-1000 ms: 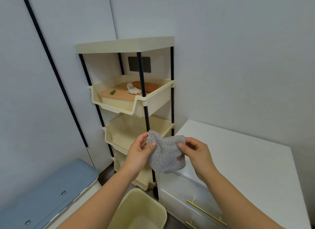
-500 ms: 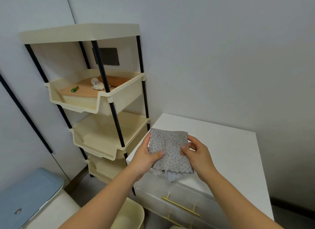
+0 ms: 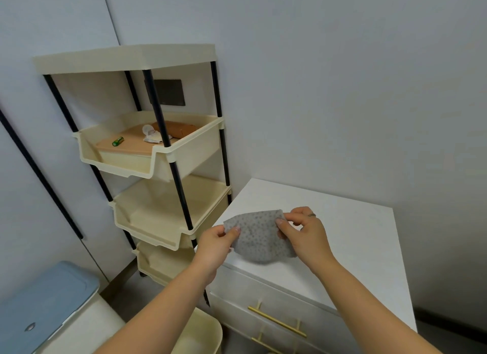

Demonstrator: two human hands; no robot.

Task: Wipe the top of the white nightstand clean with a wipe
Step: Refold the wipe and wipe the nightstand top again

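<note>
A grey dotted wipe (image 3: 259,235) is stretched between both my hands, just above the front left corner of the white nightstand (image 3: 350,237). My left hand (image 3: 216,244) pinches the wipe's left edge. My right hand (image 3: 303,232), with a ring on one finger, pinches its upper right corner. The nightstand's top is white and bare, with gold drawer handles (image 3: 276,320) on its front below.
A cream shelf rack (image 3: 163,153) with black posts stands left of the nightstand; its upper tray holds a green battery (image 3: 117,141), crumpled paper and a brown roll. A cream bin (image 3: 200,335) sits on the floor below my arms. A blue-lidded box (image 3: 44,301) is at lower left. Walls close behind and right.
Both hands carried the wipe to the right, from in front of the rack to over the nightstand's front left corner, and spread it flatter. The view swung right.
</note>
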